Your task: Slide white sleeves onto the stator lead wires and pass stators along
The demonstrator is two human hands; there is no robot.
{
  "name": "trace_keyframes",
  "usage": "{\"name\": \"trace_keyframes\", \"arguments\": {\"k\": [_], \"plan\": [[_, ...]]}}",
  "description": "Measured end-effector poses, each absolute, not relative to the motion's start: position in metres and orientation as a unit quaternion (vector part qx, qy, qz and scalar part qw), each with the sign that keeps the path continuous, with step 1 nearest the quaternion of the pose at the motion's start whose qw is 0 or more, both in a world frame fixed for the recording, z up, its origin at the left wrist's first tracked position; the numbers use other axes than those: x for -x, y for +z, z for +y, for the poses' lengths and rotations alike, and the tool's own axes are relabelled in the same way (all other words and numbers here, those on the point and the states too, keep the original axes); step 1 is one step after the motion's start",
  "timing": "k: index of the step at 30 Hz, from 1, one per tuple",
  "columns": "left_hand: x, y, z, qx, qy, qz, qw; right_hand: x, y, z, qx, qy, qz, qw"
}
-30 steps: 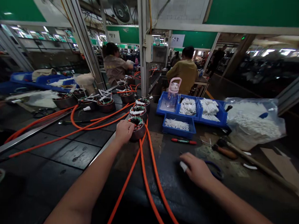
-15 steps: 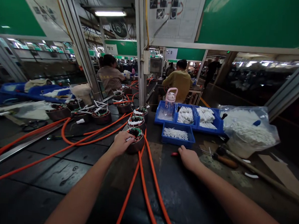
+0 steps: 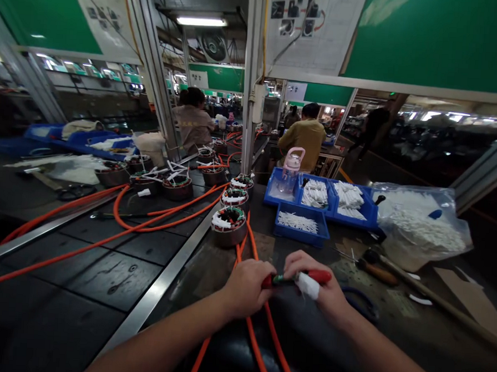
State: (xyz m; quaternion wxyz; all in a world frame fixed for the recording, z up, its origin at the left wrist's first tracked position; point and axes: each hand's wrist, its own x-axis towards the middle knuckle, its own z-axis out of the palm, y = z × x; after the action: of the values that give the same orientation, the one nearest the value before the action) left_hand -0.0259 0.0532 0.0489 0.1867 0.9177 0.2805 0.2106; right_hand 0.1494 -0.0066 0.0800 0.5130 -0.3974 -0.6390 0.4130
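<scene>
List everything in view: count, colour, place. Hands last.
Marker: one, red and green, lower centre
Wound cores: three, dark and white, beyond marker; more left
Cables: several, orange, across bench
Bins: several, blue, right and far left
Tray: one, blue, before right bins
Bottle: one, pink-topped, in right bins
Bag: one, clear, right of bins
Tool handle: one, orange, near bag
People: several, beige, yellow or dark clothes, ahead
Panels: several, green, overhead
Left hand: one, bare, marker's left end
Right hand: one, finger wrapped white, marker's right end

Both forearms [image 3: 174, 337] are bare. The left hand [image 3: 247, 288] is bare too, while the right hand [image 3: 324, 290] wears a white wrap [image 3: 309, 287] around the thumb, its lower edge ragged.
</scene>
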Motion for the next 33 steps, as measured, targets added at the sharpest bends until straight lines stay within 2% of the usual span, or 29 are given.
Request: {"name": "trace_keyframes", "arguments": {"k": [3,7,11,13,16,18,26,33], "plan": [[0.035,0.041,0.048,-0.908,0.174,0.311,0.222,-0.146,0.084,-0.010,0.455,0.408,-0.661,0.436],[0.055,0.043,0.051,-0.887,0.090,0.252,0.377,-0.131,0.082,-0.007,0.488,0.478,-0.626,0.375],[0.073,0.041,0.064,-0.798,0.033,0.171,0.577,-0.123,0.081,0.006,0.481,0.512,-0.613,0.363],[0.082,0.031,0.076,-0.753,0.026,0.172,0.634,-0.130,0.083,0.018,0.489,0.501,-0.596,0.394],[0.096,0.006,0.095,-0.734,0.132,0.254,0.616,-0.142,0.088,0.047,0.518,0.442,-0.555,0.478],[0.102,-0.008,0.106,-0.730,0.214,0.303,0.574,-0.143,0.089,0.072,0.523,0.400,-0.563,0.499],[0.107,-0.024,0.119,-0.719,0.290,0.327,0.541,-0.090,0.070,0.173,0.555,0.220,-0.675,0.434],[0.111,-0.028,0.120,-0.725,0.306,0.283,0.548,-0.077,0.066,0.211,0.573,0.199,-0.681,0.409]]}}
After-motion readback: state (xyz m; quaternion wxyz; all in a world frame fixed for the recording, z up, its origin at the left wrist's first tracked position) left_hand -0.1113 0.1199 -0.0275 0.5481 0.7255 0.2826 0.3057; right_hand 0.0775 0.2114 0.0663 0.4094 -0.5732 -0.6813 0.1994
